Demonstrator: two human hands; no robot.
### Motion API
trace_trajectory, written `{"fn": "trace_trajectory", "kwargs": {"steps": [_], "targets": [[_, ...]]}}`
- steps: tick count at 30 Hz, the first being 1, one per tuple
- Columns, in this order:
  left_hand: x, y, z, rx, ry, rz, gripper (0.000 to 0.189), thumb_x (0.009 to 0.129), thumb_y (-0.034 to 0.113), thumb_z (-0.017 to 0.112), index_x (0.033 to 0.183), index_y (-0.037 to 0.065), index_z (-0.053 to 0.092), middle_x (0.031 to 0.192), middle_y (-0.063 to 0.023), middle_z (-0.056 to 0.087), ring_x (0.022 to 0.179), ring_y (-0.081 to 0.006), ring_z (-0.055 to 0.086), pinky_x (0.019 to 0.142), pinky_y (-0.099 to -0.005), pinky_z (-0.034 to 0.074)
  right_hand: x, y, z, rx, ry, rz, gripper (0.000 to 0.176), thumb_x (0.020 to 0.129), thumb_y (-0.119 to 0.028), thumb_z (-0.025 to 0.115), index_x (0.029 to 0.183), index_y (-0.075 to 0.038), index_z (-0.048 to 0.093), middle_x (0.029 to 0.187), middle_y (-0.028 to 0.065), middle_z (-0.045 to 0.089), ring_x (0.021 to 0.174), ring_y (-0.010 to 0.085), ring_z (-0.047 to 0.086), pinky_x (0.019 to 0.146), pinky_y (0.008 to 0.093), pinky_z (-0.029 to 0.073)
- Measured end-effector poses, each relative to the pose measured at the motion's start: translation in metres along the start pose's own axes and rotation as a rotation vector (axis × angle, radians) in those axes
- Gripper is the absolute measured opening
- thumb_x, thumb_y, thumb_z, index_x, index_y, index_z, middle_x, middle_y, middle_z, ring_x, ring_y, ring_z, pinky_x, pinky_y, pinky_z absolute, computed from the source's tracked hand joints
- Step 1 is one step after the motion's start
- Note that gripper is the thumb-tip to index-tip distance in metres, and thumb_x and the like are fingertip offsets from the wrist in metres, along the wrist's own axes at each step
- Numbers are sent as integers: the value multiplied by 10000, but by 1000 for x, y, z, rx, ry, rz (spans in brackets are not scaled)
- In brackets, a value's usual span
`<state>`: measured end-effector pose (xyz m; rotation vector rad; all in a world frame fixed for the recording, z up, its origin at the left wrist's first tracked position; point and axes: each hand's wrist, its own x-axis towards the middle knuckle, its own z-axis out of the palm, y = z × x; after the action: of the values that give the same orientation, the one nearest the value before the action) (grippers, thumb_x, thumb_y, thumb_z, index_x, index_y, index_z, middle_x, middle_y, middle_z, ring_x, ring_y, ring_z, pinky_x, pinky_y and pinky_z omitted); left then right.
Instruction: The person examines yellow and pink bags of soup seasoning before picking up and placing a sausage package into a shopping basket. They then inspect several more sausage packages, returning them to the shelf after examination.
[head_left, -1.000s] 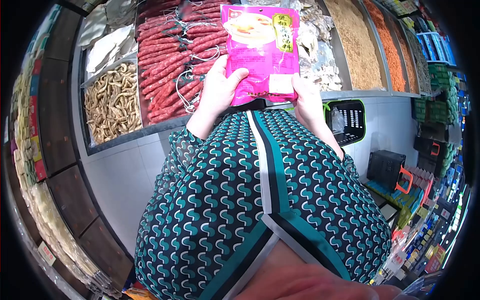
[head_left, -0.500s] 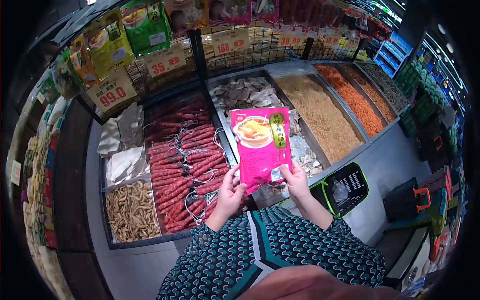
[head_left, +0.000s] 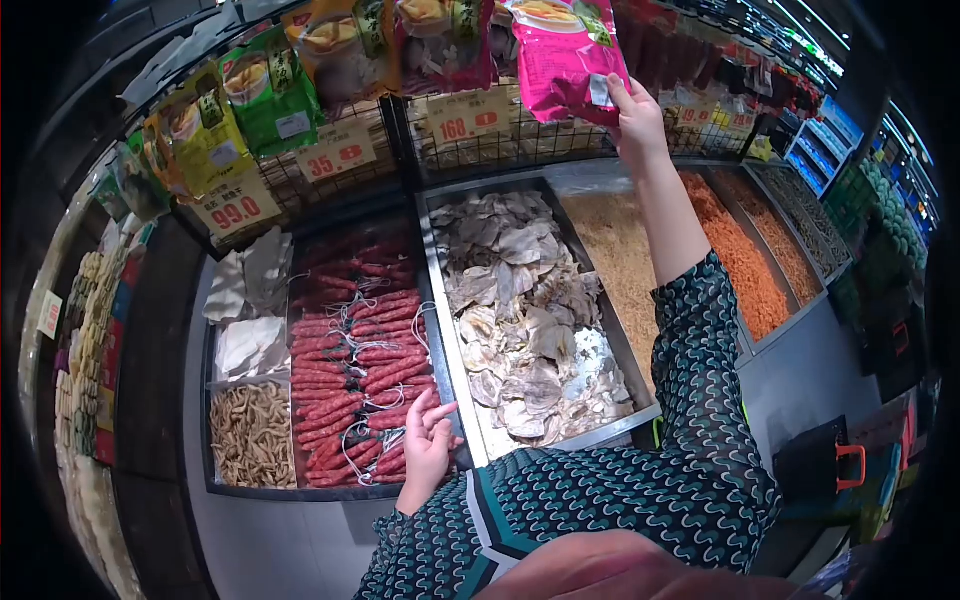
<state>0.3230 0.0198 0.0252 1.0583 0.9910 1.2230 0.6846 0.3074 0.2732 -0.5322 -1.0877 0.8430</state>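
Note:
My right hand (head_left: pixel 638 118) is raised high and grips the lower right edge of a pink packet (head_left: pixel 565 60) with a bowl picture on it. The packet is in front of the row of hanging bags, next to a dark pink packet (head_left: pixel 446 45). My left hand (head_left: pixel 430 445) holds nothing, with its fingers apart, over the right edge of the tray of red sausages (head_left: pixel 370 370). To the right of that hand lies a metal tray of flat dried pieces (head_left: pixel 530 310).
Green (head_left: pixel 268 90) and yellow (head_left: pixel 200 130) packets hang at the upper left above price signs (head_left: pixel 335 150). Bins of tan shreds (head_left: pixel 610 250) and orange dried goods (head_left: pixel 735 265) lie to the right. A black basket with an orange handle (head_left: pixel 815 465) stands at the lower right.
My right hand has lifted the pink packet up to the hanging row. My left hand has let go of it and moved slightly left and down. The green-rimmed basket is now mostly hidden.

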Motion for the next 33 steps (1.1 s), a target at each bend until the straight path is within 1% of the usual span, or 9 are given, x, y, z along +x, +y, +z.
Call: {"fn": "trace_trajectory", "kwargs": {"steps": [7, 15, 18, 22, 25, 27, 30, 31, 33], "targets": [[-6, 8, 26, 64, 248, -25, 491, 917, 47, 492, 1354, 41, 268, 1115, -128, 584, 636, -48, 537, 597, -182, 501, 78, 9, 8, -46, -37, -66, 234, 908, -216, 575, 1045, -28, 594, 904, 36, 657, 750, 99, 628, 670, 258, 512], [3, 1, 44, 71, 258, -11, 493, 915, 43, 486, 1353, 36, 259, 1110, -143, 584, 654, -64, 559, 611, -188, 506, 94, 21, -7, 47, -62, -30, 213, 887, -193, 611, 998, -12, 608, 872, 36, 652, 697, 86, 612, 605, 239, 493], [6, -1, 50, 44, 240, -28, 489, 916, 42, 481, 1349, 30, 254, 1115, -143, 580, 674, -68, 565, 626, -195, 514, 96, 33, -13, 13, -68, -8, 256, 871, -248, 635, 983, -19, 610, 857, 33, 653, 691, 82, 607, 596, 239, 491], [10, -5, 57, 55, 235, -42, 486, 916, 37, 481, 1345, 25, 255, 1117, -142, 576, 698, -70, 568, 638, -206, 520, 85, 62, -39, -341, 86, 294, 553, 723, -470, 744, 978, -4, 588, 889, 44, 613, 773, 99, 564, 659, 255, 469], [11, -5, 61, 68, 234, -48, 491, 915, 38, 486, 1348, 27, 254, 1113, -142, 578, 703, -68, 568, 632, -204, 515, 77, 93, -62, -499, 284, 172, 545, 737, -469, 732, 1002, -20, 576, 878, 43, 571, 711, 78, 517, 591, 216, 448], [10, -8, 63, 84, 232, -51, 495, 915, 40, 489, 1349, 29, 252, 1111, -142, 580, 705, -68, 568, 627, -203, 511, 84, 105, -83, -574, 473, -78, 580, 677, -426, 782, 993, 8, 561, 880, 63, 606, 815, 168, 578, 727, 312, 476], [9, -12, 67, 105, 228, -38, 506, 915, 48, 494, 1356, 37, 247, 1113, -143, 580, 699, -65, 565, 616, -201, 504, 106, 105, -96, -646, 431, -315, 541, 670, -378, 782, 984, 2, 562, 885, 80, 613, 849, 195, 587, 757, 325, 476], [9, -12, 70, 118, 224, -51, 511, 915, 53, 497, 1359, 42, 244, 1115, -143, 579, 689, -61, 557, 616, -201, 504, 106, 87, -89, -878, 437, -360, 545, 657, -373, 778, 998, -5, 564, 900, 102, 621, 862, 230, 599, 773, 360, 478], [9, -11, 76, 131, 227, -64, 516, 915, 57, 500, 1362, 46, 241, 1118, -143, 577, 679, -57, 549, 616, -202, 504, 125, 90, -91, -955, 440, -397, 554, 650, -387, 776, 1000, -10, 569, 899, 107, 623, 855, 248, 601, 770, 372, 480]]}}
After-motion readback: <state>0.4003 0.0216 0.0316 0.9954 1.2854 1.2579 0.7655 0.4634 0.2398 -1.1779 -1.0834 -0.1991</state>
